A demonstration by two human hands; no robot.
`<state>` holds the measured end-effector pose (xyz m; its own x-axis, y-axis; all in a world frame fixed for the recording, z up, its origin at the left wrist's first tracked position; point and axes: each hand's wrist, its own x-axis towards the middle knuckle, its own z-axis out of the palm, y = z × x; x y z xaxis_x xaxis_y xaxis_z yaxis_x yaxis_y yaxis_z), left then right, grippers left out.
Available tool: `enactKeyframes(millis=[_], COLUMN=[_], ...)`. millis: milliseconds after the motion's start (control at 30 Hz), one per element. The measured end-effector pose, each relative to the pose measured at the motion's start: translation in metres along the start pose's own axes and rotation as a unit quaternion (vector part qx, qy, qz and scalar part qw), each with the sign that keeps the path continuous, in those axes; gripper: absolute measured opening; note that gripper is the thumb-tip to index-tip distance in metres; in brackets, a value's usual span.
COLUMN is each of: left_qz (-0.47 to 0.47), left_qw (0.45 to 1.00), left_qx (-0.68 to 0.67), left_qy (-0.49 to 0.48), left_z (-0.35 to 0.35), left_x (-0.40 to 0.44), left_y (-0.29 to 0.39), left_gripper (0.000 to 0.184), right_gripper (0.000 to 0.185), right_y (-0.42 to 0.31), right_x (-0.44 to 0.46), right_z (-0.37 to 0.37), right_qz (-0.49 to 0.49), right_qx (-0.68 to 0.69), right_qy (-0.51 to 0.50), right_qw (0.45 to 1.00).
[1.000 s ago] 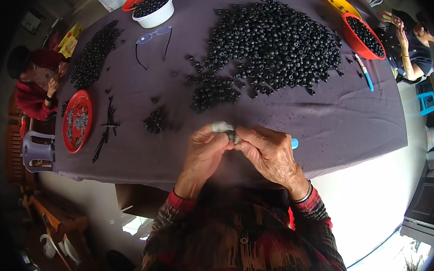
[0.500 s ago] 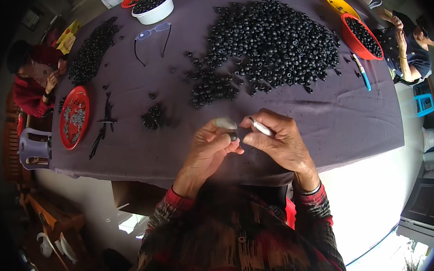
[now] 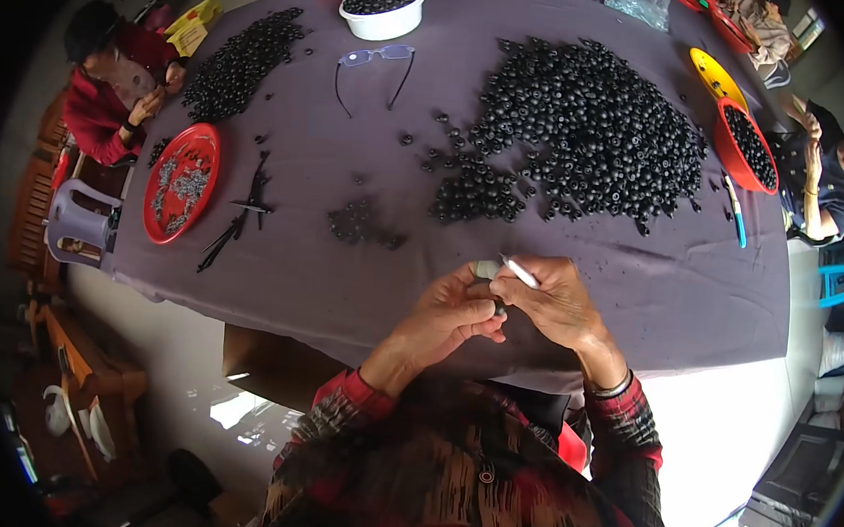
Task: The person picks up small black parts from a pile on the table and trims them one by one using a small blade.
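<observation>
Over the near edge of the table, my left hand (image 3: 443, 321) pinches a small round black piece (image 3: 499, 309) between thumb and fingers. A pale cover (image 3: 486, 268) wraps one of its fingertips. My right hand (image 3: 564, 306) is closed on a slim white-handled tool (image 3: 521, 272) with a thin dark tip pointing up and left. The two hands meet at the fingertips, so part of the black piece is hidden. Beyond them lies a large heap of similar black pieces (image 3: 585, 129), some with holes; a small cluster (image 3: 362, 223) sits nearer, to the left.
A red tray (image 3: 218, 154) of small grey bits, black-handled tools (image 3: 242, 209) and glasses (image 3: 377, 56) lie left. A white bowl (image 3: 386, 26) stands at the back. Right are a red bowl (image 3: 724, 152), a blue-and-white pen-like tool (image 3: 737, 217) and a person (image 3: 828, 177); another person (image 3: 103, 99) sits left.
My hands have come together, the right fingers now touching the left beside the black piece. The camera view has shifted, so the table's things appear further right and mostly lower.
</observation>
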<state>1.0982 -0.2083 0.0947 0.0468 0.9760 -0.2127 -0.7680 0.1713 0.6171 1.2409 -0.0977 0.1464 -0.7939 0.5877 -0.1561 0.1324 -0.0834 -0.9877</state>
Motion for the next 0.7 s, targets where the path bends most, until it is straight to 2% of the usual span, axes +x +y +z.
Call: enactKeyframes(millis=[33, 67, 100, 133, 167, 267, 300, 400, 433, 567, 667, 700], left_qz=[0.000, 0.054, 0.107, 0.156, 0.270, 0.357, 0.368, 0.365, 0.364, 0.362, 0.350, 0.345], left_qw=[0.999, 0.982, 0.942, 0.879, 0.757, 0.564, 0.527, 0.456, 0.440, 0.423, 0.422, 0.423], left_qx=[0.031, 0.169, 0.302, 0.428, 0.559, 0.694, 0.717, 0.770, 0.782, 0.791, 0.787, 0.787], left_qy=[0.025, 0.064, 0.103, 0.141, 0.206, 0.269, 0.272, 0.256, 0.250, 0.254, 0.283, 0.287], left_z=[0.003, -0.005, -0.011, -0.021, -0.018, -0.026, -0.029, -0.042, -0.050, -0.061, -0.063, -0.064], left_x=[-0.004, -0.005, -0.008, -0.009, -0.009, -0.011, -0.008, -0.002, 0.002, 0.002, -0.001, -0.002], left_y=[0.005, 0.005, -0.005, -0.006, 0.003, 0.028, 0.034, 0.041, 0.040, 0.039, 0.041, 0.040], left_gripper=[0.031, 0.026, 0.020, 0.015, 0.008, 0.018, 0.018, 0.017, 0.018, 0.018, 0.018, 0.017], right_gripper=[0.013, 0.013, 0.015, 0.015, 0.016, 0.014, 0.013, 0.013, 0.018, 0.017, 0.009, 0.004], right_y=[-0.001, -0.003, -0.008, -0.010, -0.012, -0.010, -0.007, -0.002, -0.001, 0.019, 0.035, 0.038], right_x=[0.005, 0.011, 0.006, 0.015, 0.025, 0.067, 0.085, 0.137, 0.152, 0.199, 0.212, 0.208], right_z=[-0.002, -0.003, -0.007, -0.007, -0.008, -0.004, -0.001, 0.016, 0.023, 0.057, 0.062, 0.058], right_qz=[0.006, 0.010, 0.005, -0.013, -0.030, -0.133, -0.175, -0.271, -0.267, -0.225, -0.239, -0.265], right_qx=[-0.078, -0.157, -0.228, -0.266, -0.303, -0.360, -0.374, -0.432, -0.461, -0.557, -0.607, -0.636], right_qy=[0.008, 0.016, 0.031, 0.041, 0.052, 0.093, 0.107, 0.123, 0.113, 0.102, 0.097, 0.079], right_qw=[0.997, 0.987, 0.973, 0.963, 0.951, 0.919, 0.904, 0.851, 0.839, 0.793, 0.752, 0.720])
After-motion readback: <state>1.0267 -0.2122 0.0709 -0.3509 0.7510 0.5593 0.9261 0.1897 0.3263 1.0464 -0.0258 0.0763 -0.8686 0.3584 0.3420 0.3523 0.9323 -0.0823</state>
